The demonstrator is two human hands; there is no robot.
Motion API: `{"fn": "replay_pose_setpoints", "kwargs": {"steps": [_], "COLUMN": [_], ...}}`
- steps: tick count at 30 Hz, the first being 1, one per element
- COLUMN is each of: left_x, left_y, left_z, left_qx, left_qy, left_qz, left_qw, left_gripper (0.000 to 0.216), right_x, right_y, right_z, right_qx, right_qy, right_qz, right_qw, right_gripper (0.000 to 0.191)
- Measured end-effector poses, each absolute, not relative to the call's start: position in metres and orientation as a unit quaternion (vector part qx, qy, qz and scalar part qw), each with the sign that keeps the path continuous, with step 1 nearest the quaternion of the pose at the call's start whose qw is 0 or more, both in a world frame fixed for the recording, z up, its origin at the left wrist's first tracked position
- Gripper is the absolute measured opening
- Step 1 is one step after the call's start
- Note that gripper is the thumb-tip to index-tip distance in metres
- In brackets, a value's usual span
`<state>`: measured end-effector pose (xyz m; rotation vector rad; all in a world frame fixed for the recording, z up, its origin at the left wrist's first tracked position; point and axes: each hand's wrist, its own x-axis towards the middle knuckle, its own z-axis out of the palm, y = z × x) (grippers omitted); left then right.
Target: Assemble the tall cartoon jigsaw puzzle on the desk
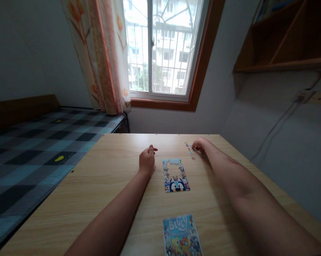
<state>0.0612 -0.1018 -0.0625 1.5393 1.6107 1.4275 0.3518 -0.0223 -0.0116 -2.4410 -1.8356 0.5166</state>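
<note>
A partly assembled jigsaw puzzle (175, 175) lies flat in the middle of the wooden table (102, 185), with a gap in its centre. My left hand (147, 159) rests just left of its top edge, fingers curled loosely with nothing visible in them. My right hand (199, 144) reaches to the far right part of the table, fingertips pinched on the small scatter of loose puzzle pieces (190, 150). A printed reference picture card (182, 235) lies near the table's front edge.
A bed with a blue and black checked cover (30, 149) stands left of the table. Behind are a window (163, 49) with a patterned curtain (99, 57). A wooden shelf (285, 39) and a wall socket with cable (304, 96) are on the right wall.
</note>
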Motion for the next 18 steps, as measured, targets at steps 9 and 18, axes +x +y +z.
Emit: {"fn": "replay_pose_setpoints", "kwargs": {"steps": [9, 18], "left_x": [0.062, 0.063], "left_y": [-0.103, -0.102], "left_z": [-0.062, -0.061], "left_qx": [0.580, 0.614], "left_qy": [0.585, 0.587], "left_qz": [0.513, 0.479], "left_qw": [0.240, 0.220], "left_gripper": [0.063, 0.052], "right_x": [0.357, 0.322], "right_y": [-0.035, -0.047], "right_z": [0.002, 0.006], "right_qx": [-0.763, -0.633], "right_qy": [-0.552, -0.637], "right_qz": [0.314, 0.327], "right_qw": [0.126, 0.294], "right_gripper": [0.026, 0.009]}}
